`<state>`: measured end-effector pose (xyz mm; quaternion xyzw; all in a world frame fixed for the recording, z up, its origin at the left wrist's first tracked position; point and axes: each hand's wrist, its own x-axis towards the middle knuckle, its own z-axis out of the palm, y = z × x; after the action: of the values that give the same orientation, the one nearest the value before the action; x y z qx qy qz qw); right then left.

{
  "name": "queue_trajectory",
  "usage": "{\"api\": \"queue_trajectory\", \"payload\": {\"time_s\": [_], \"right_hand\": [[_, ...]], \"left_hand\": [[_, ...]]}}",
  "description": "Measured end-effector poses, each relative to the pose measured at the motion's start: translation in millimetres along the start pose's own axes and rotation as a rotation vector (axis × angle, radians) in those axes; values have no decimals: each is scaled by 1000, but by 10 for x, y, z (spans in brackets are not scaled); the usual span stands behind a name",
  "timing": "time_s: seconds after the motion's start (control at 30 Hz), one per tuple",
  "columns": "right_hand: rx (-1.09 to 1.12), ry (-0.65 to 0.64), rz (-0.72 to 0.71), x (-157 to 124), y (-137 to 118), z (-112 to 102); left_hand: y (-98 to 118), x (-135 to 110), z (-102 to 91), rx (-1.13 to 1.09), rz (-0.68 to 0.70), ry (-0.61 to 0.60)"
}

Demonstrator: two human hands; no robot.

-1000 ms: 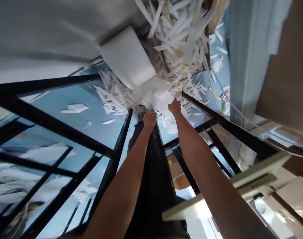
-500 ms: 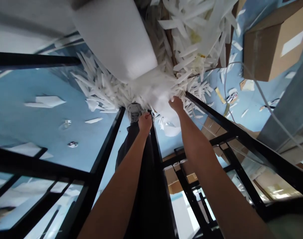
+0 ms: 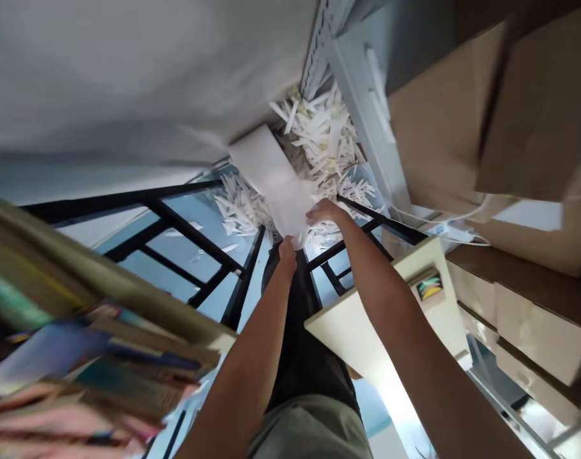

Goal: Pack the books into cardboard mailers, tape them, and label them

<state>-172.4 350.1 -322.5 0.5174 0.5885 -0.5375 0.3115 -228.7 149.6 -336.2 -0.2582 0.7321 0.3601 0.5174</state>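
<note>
A white foam sheet (image 3: 288, 201) runs down from a thick white foam roll (image 3: 257, 153) in front of me. My left hand (image 3: 287, 253) is closed on the sheet's lower left corner, by my dark trouser leg. My right hand (image 3: 325, 212) pinches the sheet's right edge, a little higher. Between the two hands the foam hangs loosely. Loose white foam strips (image 3: 329, 137) lie heaped behind and to the right of the sheet, and more strips (image 3: 243, 205) lie on its left.
Black metal frames (image 3: 195, 236) stand on both sides of me. Blurred stacked books (image 3: 104, 363) fill the lower left. A cream board (image 3: 355, 331) is beneath my right forearm. Cardboard boxes (image 3: 539, 319), a grey metal upright (image 3: 374, 121) and a white cable (image 3: 455, 231) are on the right.
My view has risen and widened, bringing in the books, cream board and stacked boxes. My hands have come closer together, and the foam sheet now stretches from the roll to both of them.
</note>
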Motion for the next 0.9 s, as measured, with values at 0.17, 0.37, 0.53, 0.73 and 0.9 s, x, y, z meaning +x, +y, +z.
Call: {"api": "queue_trajectory", "payload": {"time_s": [0.17,0.37,0.53,0.73,0.9], "right_hand": [[47,172,-41,-953,-382,-342],[200,304,-253,-2225,-473,-566],[316,378,-337,-3306,-476,-679],[391,205,-584,-4292,-451,-732],[448,281,-490,-4687,-190,-701]], "left_hand": [[461,-864,-338,-77,33,143],[698,-1964,-846,-185,326,23],[760,-2744,-1187,-203,590,-167],[773,-3566,-1426,-193,620,-303],[650,-3978,-1544,-175,686,-376]]}}
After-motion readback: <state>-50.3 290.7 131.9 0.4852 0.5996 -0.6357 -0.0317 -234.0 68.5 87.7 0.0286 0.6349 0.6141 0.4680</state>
